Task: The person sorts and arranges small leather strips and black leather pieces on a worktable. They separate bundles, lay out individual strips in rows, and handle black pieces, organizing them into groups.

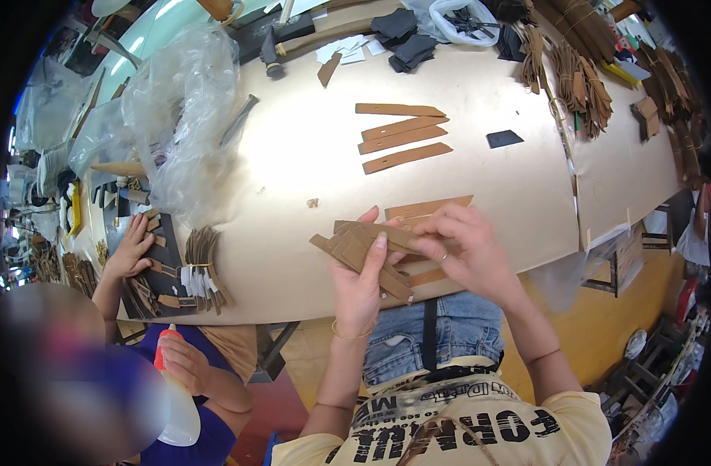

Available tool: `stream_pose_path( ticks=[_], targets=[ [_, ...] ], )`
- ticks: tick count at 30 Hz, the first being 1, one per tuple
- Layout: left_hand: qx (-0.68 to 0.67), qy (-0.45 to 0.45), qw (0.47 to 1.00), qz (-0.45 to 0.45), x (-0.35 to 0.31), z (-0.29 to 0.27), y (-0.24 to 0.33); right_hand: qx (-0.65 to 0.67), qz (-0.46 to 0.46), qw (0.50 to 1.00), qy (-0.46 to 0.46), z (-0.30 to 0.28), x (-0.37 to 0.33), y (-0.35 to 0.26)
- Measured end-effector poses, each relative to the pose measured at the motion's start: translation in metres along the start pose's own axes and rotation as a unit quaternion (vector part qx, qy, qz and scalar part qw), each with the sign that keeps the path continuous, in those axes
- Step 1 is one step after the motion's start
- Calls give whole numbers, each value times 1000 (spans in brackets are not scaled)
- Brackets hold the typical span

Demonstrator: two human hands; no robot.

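Note:
My left hand (357,283) is closed round a fanned bundle of brown leather strips (355,247), its thumb pressed on top. The strips cross at different angles, and one points down toward my waist. My right hand (476,245), a ring on one finger, pinches at the right end of a strip from this bundle; the fingertips partly hide that end. Beneath my hands more leather strips lie on the table, one at the far side (433,208) and one at the near edge (427,277). Farther off, several tan strips with pointed ends (406,161) lie in a loose row.
A dark angled piece (504,139) lies right of the row. Crumpled clear plastic (181,116) and a hammer (271,54) are at the far left. Tied strip bundles (585,93) fill the far right. At left a co-worker's hand (181,361) holds a red-tipped bottle (167,346).

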State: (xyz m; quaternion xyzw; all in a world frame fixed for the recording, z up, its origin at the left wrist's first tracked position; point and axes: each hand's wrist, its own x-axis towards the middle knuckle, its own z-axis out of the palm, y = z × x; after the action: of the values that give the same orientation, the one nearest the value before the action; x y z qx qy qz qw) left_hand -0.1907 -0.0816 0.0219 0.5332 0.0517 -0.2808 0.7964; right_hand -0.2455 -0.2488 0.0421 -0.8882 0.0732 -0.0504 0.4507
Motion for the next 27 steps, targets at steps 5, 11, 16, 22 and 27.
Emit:
stream_pose_path(
  ticks=[5, 11, 16, 22, 27],
  targets=[
    [71, 40, 997, 3, 4, -1, -1, 36, -30, 997, 54, -1, 4, -2],
    [18, 105, 994, 19, 6, -11, 12, -180, -144, 963, 137, -22, 34, 32],
    [34, 147, 988, 37, 5, -27, 23, -261, -166, 951, -2, -31, 42, 65],
    [55, 124, 991, 16, 3, -28, 20, -133, -86, 987, -12, -50, 31, 70],
    [54, 104, 993, 18, 5, -16, 22, -124, -79, 989, 12, -46, 41, 63]
  ],
)
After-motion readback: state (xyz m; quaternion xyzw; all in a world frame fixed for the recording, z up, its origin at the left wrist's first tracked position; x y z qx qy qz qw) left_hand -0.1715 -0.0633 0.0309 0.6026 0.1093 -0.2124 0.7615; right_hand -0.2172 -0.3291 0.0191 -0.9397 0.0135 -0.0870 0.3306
